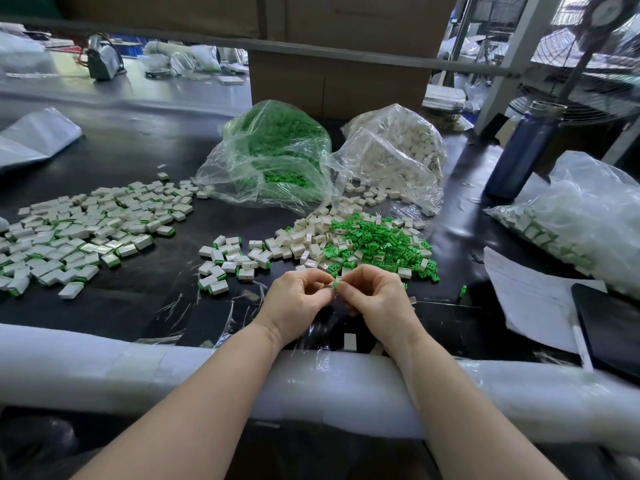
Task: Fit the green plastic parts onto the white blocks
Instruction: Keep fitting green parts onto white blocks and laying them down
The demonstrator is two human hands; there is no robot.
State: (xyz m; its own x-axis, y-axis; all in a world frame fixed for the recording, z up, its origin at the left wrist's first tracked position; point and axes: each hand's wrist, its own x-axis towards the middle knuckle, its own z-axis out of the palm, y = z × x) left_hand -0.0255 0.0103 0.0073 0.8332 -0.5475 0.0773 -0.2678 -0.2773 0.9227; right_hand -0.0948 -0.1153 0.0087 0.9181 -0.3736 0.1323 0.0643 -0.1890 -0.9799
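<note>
Left hand and right hand meet fingertip to fingertip above the black table; both pinch one small green part between thumbs and forefingers. Whether a white block sits behind that part cannot be told; the fingers cover it.

Just beyond the hands lies a mixed heap: loose green parts on its right, loose white blocks on its left, the two touching and overlapping. Assembled blocks, white with green edges, spread over the table's left side, well apart from the hands.

Behind the heap stand two clear bags, side by side and touching: green-part bag; white-block bag. A third bag lies at far right, near a blue bottle.

Paper sheets carry faint writing, not legible; no brand or label can be read.
</note>
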